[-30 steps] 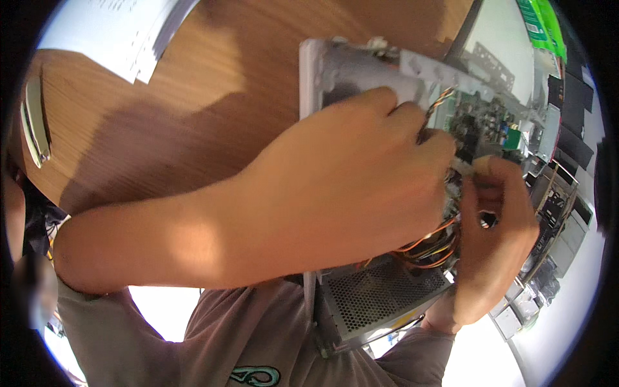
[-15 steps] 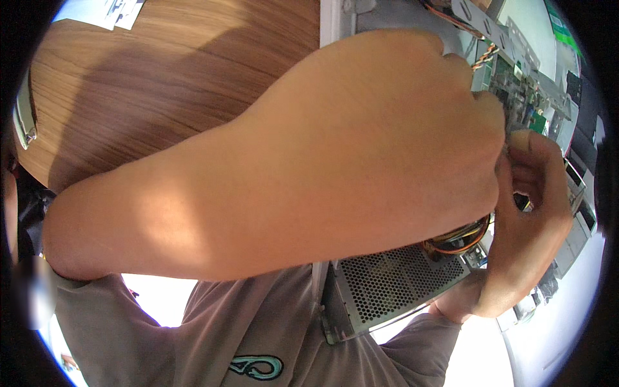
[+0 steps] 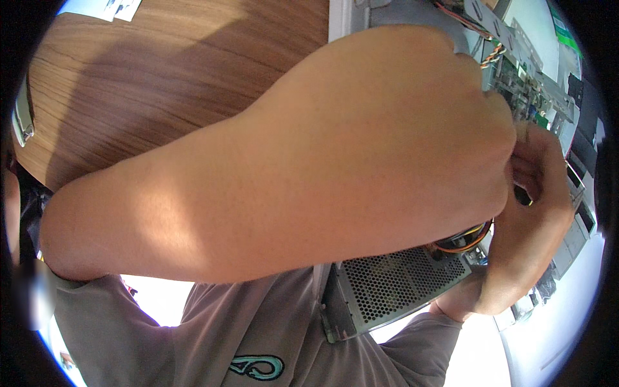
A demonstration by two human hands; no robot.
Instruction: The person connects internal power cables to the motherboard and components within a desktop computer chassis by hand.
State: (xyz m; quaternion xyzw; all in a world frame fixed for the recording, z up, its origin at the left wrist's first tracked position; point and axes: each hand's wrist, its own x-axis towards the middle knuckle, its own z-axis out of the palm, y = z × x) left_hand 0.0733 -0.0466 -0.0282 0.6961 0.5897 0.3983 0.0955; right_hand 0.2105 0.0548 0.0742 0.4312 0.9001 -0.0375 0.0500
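Observation:
My left hand (image 3: 412,129) reaches across an open computer case (image 3: 400,284), its back toward me and its fingers curled closed. Whatever it grips lies hidden beneath the hand. Just to the right, my right hand (image 3: 532,219) is bent inward with thumb and fingers curled, its fingertips meeting the far side of the left hand. What those fingertips hold cannot be made out. A bundle of yellow, orange and black wires (image 3: 467,240) shows below the left fist. Past its knuckles lies a green circuit board (image 3: 522,90), with a twisted cable (image 3: 493,55) beside it.
A wooden table (image 3: 148,84) fills the upper left, with papers (image 3: 106,8) at its far edge and a clipboard-like object (image 3: 23,119) at the left. Metal frame parts (image 3: 506,29) of the case rise at the upper right. More grey parts (image 3: 574,248) lie along the right side.
My left fist has shifted slightly to the right, covering more of the right fingertips. The right hand's curled fingers have drawn a little closer together.

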